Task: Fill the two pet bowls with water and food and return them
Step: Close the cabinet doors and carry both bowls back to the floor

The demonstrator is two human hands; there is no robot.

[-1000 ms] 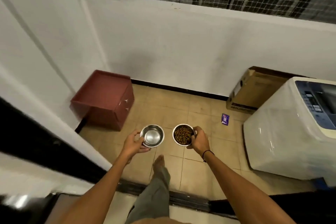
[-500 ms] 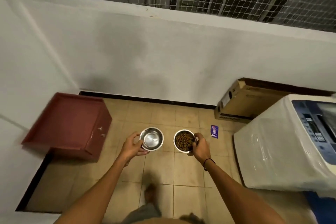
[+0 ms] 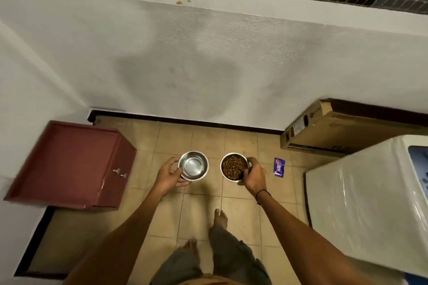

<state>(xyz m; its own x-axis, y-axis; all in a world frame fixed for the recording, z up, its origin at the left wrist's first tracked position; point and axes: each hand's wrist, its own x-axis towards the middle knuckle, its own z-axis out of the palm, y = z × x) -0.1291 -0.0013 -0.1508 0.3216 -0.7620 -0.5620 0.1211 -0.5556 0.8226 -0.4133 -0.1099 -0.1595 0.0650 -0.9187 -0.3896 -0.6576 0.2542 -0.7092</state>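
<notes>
I hold two small steel pet bowls in front of me, level, above a tiled balcony floor. The left bowl point(image 3: 194, 165) is shiny inside and seems to hold clear water; my left hand point(image 3: 168, 174) grips its near left rim. The right bowl point(image 3: 234, 167) is full of brown kibble, and my right hand point(image 3: 254, 176), with a black band at the wrist, grips its right rim. The bowls hang side by side, a little apart.
A dark red cabinet point(image 3: 69, 164) stands at the left wall. A cardboard box point(image 3: 335, 134) and a plastic-covered washing machine point(image 3: 370, 203) fill the right side. A purple pouch point(image 3: 279, 167) lies on the tiles. A white parapet wall point(image 3: 208, 65) with netting rises ahead.
I have walked through the doorway onto the balcony; the wall, cabinet and washing machine are closer. Both hands keep the same hold on the bowls.
</notes>
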